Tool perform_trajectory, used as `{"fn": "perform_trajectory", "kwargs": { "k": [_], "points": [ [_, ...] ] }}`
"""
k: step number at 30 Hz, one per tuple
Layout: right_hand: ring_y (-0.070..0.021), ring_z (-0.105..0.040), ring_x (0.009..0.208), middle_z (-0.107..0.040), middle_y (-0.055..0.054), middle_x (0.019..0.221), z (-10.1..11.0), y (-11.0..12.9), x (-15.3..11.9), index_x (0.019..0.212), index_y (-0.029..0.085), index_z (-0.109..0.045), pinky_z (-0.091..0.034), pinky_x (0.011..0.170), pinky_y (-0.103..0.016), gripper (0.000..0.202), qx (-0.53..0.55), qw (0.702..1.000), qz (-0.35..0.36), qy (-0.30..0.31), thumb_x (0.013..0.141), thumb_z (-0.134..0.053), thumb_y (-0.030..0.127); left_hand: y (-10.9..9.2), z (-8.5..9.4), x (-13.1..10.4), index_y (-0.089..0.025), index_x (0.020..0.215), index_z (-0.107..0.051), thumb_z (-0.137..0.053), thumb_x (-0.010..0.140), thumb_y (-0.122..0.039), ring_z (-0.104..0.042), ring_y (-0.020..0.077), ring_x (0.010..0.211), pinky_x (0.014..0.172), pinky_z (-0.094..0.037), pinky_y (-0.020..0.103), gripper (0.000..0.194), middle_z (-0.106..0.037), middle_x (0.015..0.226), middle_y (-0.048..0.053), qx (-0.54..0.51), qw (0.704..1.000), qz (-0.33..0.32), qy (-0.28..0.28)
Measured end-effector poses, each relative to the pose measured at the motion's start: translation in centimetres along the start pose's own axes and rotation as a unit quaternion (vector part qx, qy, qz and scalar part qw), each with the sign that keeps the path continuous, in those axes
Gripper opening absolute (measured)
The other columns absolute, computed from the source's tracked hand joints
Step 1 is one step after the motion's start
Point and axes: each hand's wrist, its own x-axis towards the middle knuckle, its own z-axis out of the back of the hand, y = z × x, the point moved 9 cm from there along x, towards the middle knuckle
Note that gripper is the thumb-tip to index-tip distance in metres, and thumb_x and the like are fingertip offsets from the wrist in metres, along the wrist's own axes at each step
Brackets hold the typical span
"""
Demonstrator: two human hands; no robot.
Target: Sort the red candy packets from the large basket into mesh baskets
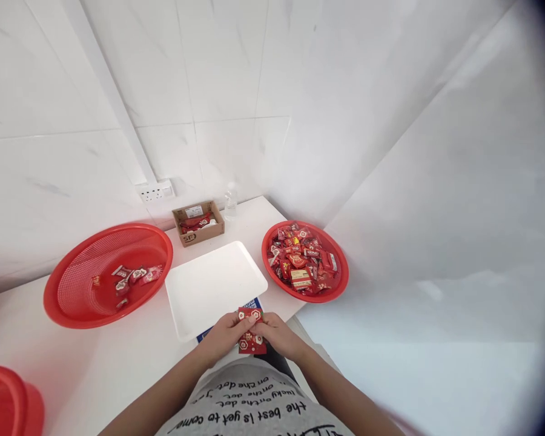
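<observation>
Grey shirt [249, 402] nearest; left hand [223, 335], right hand [278, 333] hold red packet [251, 346].

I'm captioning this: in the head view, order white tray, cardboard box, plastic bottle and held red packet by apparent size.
White tray
Cardboard box
Red packet
Plastic bottle
Nearness makes the packet's true rank unsure.

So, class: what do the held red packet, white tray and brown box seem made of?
Red packet: probably printed paper, being flat with straight edges; finish unclear.
White tray: likely smooth plastic, from its even surface, rounded corners.
Brown box: matte cardboard, apparently, by its colour and printing.
</observation>
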Motion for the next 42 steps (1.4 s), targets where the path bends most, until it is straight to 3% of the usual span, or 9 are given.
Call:
{"fn": "perform_trajectory", "kwargs": {
  "k": [10, 17, 21, 24, 27, 31, 38, 42],
  "points": [
    [-0.0114, -0.047, 0.058, -0.054, 0.003, 0.059, 2.0, 0.2, -1.2, 0.062, 0.016, -0.057, -0.036, 0.06, -0.025, 0.025, -0.026, 1.0, 0.012, -0.008, 0.073, -0.055, 0.039, 0.5, -1.9, 1.4, -0.013, 0.094, -0.066, -0.058, 0.074, -0.052, -0.06, 0.0201, 0.075, 0.08, -0.043, 0.035, 0.045, -0.068, 0.077, 0.004, -0.004, 0.999, 0.029, 0.024],
    [-0.0091, -0.04, 0.055, -0.048, 0.003, 0.058, 4.6, 3.2, 0.2, 0.064, 0.016, -0.054, -0.033, 0.055, -0.023, 0.038, -0.098, 0.992, 0.082, -0.01, 0.076, -0.051, 0.053, -2.4, -0.2, 3.0, -0.016, 0.101, -0.062, -0.053, 0.078, -0.054, -0.059, 0.0198, 0.081, 0.082, -0.043, 0.034, 0.045, -0.067, 0.086, 0.005, -0.001, 0.997, -0.025, -0.069],
    [-0.009, -0.039, 0.053, -0.046, 0.004, 0.057, 6.3, 5.2, 0.8, 0.066, 0.017, -0.053, -0.03, 0.051, -0.023, 0.042, -0.121, 0.987, 0.095, -0.04, 0.078, -0.048, 0.056, -3.8, -0.6, 3.6, -0.016, 0.093, -0.062, -0.054, 0.076, -0.055, -0.058, 0.0175, 0.072, 0.071, -0.044, 0.03, 0.043, -0.066, 0.08, 0.003, 0.022, 0.998, -0.018, -0.052],
    [-0.0087, -0.039, 0.053, -0.044, 0.004, 0.056, 6.6, 5.9, 1.2, 0.062, 0.017, -0.05, -0.03, 0.051, -0.023, 0.042, -0.12, 0.988, 0.098, -0.029, 0.078, -0.049, 0.056, -4.5, -0.4, 3.6, -0.016, 0.091, -0.062, -0.049, 0.079, -0.056, -0.057, 0.017, 0.072, 0.07, -0.044, 0.029, 0.043, -0.065, 0.078, 0.002, 0.033, 0.996, -0.018, -0.081],
    [-0.0089, -0.038, 0.051, -0.044, 0.004, 0.056, 7.1, 6.0, 1.6, 0.064, 0.018, -0.049, -0.03, 0.049, -0.023, 0.043, -0.09, 0.991, 0.094, -0.043, 0.078, -0.047, 0.058, -4.6, -0.1, 3.5, -0.017, 0.095, -0.061, -0.04, 0.083, -0.057, -0.058, 0.0173, 0.076, 0.073, -0.044, 0.031, 0.046, -0.065, 0.082, 0.003, -0.003, 0.993, -0.021, -0.114],
    [-0.0102, -0.041, 0.053, -0.047, 0.003, 0.058, 8.1, 6.0, 2.2, 0.07, 0.017, -0.053, -0.032, 0.049, -0.023, 0.043, -0.06, 0.991, 0.09, -0.072, 0.077, -0.047, 0.059, -4.7, -0.4, 3.6, -0.017, 0.088, -0.059, -0.051, 0.079, -0.052, -0.055, 0.0149, 0.072, 0.068, -0.043, 0.027, 0.037, -0.062, 0.077, 0.001, 0.039, 0.993, -0.023, -0.106],
    [-0.0092, -0.039, 0.052, -0.046, 0.003, 0.055, 8.0, 6.3, 2.8, 0.065, 0.017, -0.051, -0.032, 0.05, -0.023, 0.043, -0.104, 0.992, 0.068, 0.008, 0.077, -0.048, 0.058, -4.6, -0.8, 4.6, -0.017, 0.078, -0.06, -0.056, 0.078, -0.047, -0.053, 0.0138, 0.07, 0.068, -0.042, 0.026, 0.03, -0.06, 0.073, 0.0, 0.036, 0.994, -0.006, -0.102],
    [-0.0095, -0.038, 0.052, -0.045, 0.003, 0.054, 8.4, 7.3, 3.0, 0.062, 0.017, -0.051, -0.034, 0.051, -0.023, 0.042, -0.088, 0.991, 0.1, -0.016, 0.074, -0.051, 0.057, -4.1, -0.3, 4.9, -0.015, 0.083, -0.061, -0.05, 0.079, -0.054, -0.054, 0.0158, 0.071, 0.07, -0.043, 0.029, 0.041, -0.061, 0.074, 0.002, -0.003, 0.989, -0.003, -0.148]
  ]
}}
